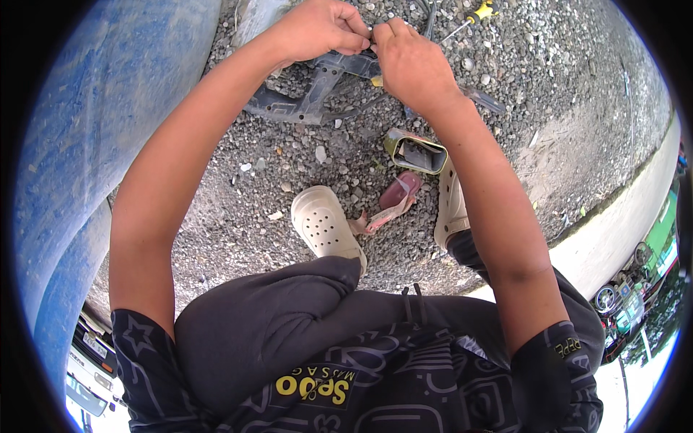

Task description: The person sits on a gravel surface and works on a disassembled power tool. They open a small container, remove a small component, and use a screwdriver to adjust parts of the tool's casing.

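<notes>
Both my hands meet at the top of the view, over a dark grey bracket-like frame (pixel 317 90) lying on the gravel. My left hand (pixel 321 30) has its thumb and forefinger pinched together. Right beside it, my right hand (pixel 411 63) is closed with its fingertips curled inward. A small dark piece shows between the two sets of fingertips, too small to name. Below my right hand, part of a cable or hose runs along the frame. A screwdriver (pixel 473 16) with a yellow handle lies to the upper right.
An open rectangular tin (pixel 417 151) rests on the gravel near my right shoe. Between my beige clogs (pixel 325 220) lies a pink sandal (pixel 401 191). A large blue surface (pixel 108 108) rises on the left. A pale concrete edge (pixel 613 202) runs along the right.
</notes>
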`<action>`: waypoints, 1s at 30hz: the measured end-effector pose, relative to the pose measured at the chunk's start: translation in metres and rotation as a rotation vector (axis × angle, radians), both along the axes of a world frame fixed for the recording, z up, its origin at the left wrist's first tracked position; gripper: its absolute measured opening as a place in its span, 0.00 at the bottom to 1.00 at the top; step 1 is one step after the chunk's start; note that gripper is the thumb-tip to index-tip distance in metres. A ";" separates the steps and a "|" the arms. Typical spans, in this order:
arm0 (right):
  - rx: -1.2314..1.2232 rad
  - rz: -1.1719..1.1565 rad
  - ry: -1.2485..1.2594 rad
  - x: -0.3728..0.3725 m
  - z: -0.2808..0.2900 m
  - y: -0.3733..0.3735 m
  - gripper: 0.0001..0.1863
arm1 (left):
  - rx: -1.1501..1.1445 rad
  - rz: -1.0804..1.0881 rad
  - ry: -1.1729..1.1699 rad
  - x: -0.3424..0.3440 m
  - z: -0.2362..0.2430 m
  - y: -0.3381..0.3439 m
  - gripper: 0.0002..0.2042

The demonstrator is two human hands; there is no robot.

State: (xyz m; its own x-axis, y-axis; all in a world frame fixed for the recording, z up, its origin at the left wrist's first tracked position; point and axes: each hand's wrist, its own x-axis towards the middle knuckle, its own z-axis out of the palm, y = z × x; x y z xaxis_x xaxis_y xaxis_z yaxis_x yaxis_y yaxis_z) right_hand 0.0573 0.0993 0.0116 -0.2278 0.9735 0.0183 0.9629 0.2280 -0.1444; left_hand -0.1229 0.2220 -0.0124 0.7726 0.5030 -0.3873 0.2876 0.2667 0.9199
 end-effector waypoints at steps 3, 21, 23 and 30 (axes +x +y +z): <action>-0.017 0.000 -0.011 0.000 0.001 0.001 0.09 | 0.038 -0.011 0.041 0.000 -0.001 -0.001 0.04; -0.060 -0.068 0.191 0.007 0.002 -0.001 0.12 | 0.001 0.014 0.021 0.004 0.003 0.000 0.05; -0.037 -0.033 0.178 0.009 0.002 0.000 0.12 | 0.026 0.008 0.033 0.004 0.004 0.000 0.05; -0.043 0.108 0.095 0.016 -0.002 0.008 0.13 | 0.070 0.014 0.071 0.003 0.010 -0.001 0.05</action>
